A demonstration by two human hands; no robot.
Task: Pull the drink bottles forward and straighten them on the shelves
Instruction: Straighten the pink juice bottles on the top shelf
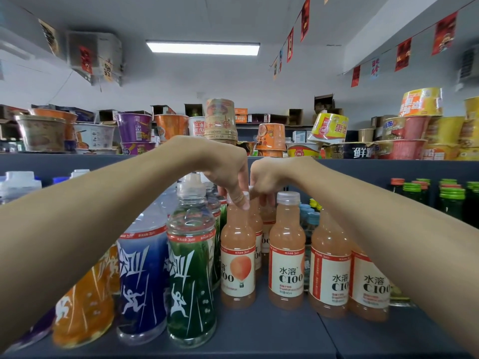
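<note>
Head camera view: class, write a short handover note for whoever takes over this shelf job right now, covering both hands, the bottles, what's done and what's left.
Left hand: pinches the cap of the front-left grapefruit bottle.
Right hand: fingers curl over the top of a rear grapefruit bottle.
Done: the three front grapefruit bottles to the right stand upright, labels roughly forward.
Left: turn the front-left bottle's label forward, then pull the rear bottles up into line.

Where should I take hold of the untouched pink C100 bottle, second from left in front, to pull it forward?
Pinch its white cap from above: the bottle stands upright, the cap is uncovered, and another bottle stands close on its right.
</note>
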